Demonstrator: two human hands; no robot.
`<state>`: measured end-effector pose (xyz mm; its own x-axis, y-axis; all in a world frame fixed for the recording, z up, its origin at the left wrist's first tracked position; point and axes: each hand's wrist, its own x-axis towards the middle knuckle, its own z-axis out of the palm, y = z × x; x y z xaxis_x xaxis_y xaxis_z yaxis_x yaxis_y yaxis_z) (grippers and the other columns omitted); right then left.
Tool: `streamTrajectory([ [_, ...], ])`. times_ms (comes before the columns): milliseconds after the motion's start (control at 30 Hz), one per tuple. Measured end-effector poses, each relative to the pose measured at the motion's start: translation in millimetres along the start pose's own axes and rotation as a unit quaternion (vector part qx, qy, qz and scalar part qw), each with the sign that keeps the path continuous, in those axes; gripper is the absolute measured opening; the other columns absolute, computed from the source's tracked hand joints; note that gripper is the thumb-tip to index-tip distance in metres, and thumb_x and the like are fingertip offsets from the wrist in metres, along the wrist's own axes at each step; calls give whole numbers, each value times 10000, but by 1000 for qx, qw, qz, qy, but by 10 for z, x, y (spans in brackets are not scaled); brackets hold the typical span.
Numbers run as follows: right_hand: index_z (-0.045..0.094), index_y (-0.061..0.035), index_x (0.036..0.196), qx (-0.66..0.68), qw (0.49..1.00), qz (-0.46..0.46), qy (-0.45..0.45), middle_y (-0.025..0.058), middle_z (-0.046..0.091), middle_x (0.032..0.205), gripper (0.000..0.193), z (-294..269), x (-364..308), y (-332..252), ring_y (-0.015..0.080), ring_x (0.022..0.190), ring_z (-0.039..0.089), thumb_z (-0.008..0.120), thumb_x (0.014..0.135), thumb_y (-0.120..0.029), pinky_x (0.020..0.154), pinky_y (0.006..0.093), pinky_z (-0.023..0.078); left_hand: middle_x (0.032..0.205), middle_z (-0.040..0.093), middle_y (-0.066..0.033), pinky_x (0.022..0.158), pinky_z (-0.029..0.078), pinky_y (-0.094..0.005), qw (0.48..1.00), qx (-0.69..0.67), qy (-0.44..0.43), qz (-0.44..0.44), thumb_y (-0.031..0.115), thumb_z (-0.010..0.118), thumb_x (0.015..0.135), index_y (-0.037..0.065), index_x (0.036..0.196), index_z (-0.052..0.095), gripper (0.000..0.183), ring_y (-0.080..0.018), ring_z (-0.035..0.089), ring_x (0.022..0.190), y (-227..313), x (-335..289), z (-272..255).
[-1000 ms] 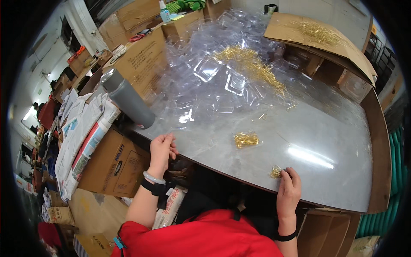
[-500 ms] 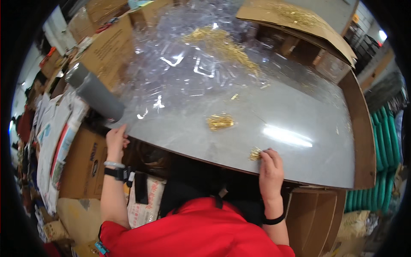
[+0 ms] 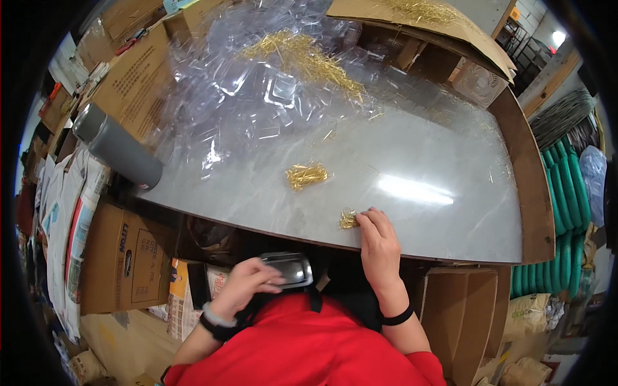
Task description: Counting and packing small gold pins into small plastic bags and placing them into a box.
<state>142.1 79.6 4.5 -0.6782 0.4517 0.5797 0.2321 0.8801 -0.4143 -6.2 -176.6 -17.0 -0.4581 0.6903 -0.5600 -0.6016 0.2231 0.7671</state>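
Observation:
My left hand (image 3: 248, 281) is closed on the edge of a small, shiny, rectangular clear plastic box (image 3: 290, 269), held low in front of the red shirt and just off the table's near edge. At that edge, on the right, my right hand (image 3: 380, 249) has its fingertips pressed together at a small bunch of thin gold pins (image 3: 348, 219). A larger bundle of gold pins (image 3: 306, 175) lies on the grey table (image 3: 444, 225), beyond and to the left of the small bunch.
A heap of clear plastic boxes (image 3: 219, 103) covers the far left, with a loose gold pile (image 3: 302, 58) on it. The grey bottle (image 3: 119, 147) leans at the left edge. Cardboard (image 3: 412, 26) stands at the back; an open carton (image 3: 460, 315) sits below right.
My left hand has come from the table's left edge to my front and now holds a clear box. My right hand stays at the small bunch; the whole view has shifted a little.

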Motion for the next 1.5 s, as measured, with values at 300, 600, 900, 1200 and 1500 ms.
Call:
streamTrajectory([
  [300,665,-8,1103,66,991,-87,-81,135,636,1108,333,36,-343,-432,349,1166,613,638,772,14,1022,464,511,1149,638,-168,988,568,-404,981,-92,-170,-12,-32,547,986,10,1009,505,63,-303,681,1098,66,349,425],
  [600,682,-26,1103,186,975,-70,-100,120,659,1086,337,-85,-281,-515,358,1166,622,697,777,55,1010,461,517,1057,604,-93,909,574,-301,984,-22,-164,67,28,578,1005,2,1042,484,105,-174,677,994,301,-4,489],
  [900,664,-12,1081,123,991,-49,-31,134,661,1070,242,77,81,-233,366,1097,641,662,846,49,978,449,527,1032,645,-157,722,521,-369,779,512,126,339,116,702,894,26,923,602,138,-286,669,836,552,383,844],
  [1200,597,-20,1277,172,984,28,-34,175,605,1235,415,73,27,-180,371,1229,566,710,878,-46,1045,458,478,1235,589,-156,918,467,-431,613,558,118,547,130,703,873,42,1172,666,313,-349,558,1058,381,537,779],
  [1500,515,-15,1387,10,997,-17,-75,184,545,1397,540,-25,-207,-227,397,1357,466,708,907,-173,1155,604,273,1387,478,-222,1128,363,-511,632,556,4,540,162,648,915,-57,1313,543,466,-430,420,1356,381,710,892],
])
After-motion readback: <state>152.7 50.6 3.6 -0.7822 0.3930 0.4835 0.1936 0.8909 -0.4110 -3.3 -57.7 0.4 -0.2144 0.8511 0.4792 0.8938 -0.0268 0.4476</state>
